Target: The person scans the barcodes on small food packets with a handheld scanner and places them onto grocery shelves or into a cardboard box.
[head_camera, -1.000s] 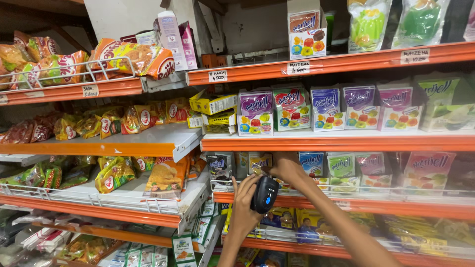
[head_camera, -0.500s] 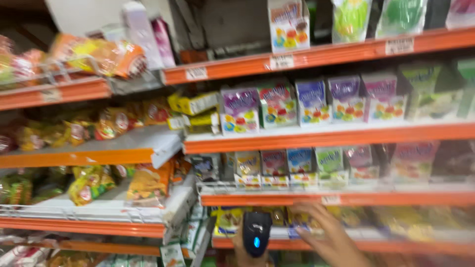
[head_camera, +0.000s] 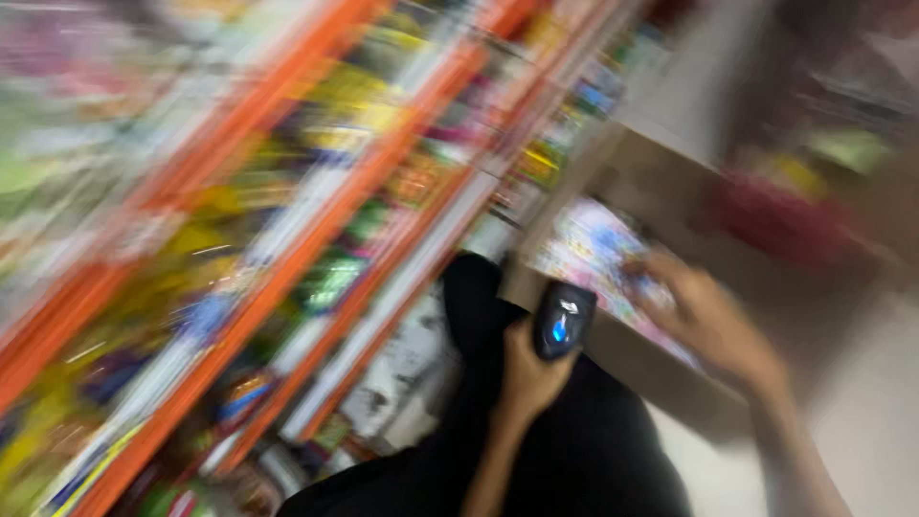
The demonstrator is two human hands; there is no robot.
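Observation:
The view is heavily blurred. My left hand (head_camera: 528, 375) grips a small black handheld scanner (head_camera: 563, 321) with a blue light on its face, low at the centre. My right hand (head_camera: 710, 324) reaches to the right of it, over colourful packets (head_camera: 598, 251) lying in an open cardboard box (head_camera: 651, 369). Whether the right hand holds anything cannot be made out through the blur. My dark-clothed legs (head_camera: 574, 450) fill the lower middle.
Orange shop shelves (head_camera: 287, 258) packed with colourful snack packets run diagonally across the left half. A pale floor (head_camera: 862, 421) shows at the lower right. Blurred red and green goods (head_camera: 795, 220) lie at the upper right.
The view has swung down and to the right, away from facing the shelves. The scanner stays in my left hand. My right hand has left the shelf and now hovers over a box of packets.

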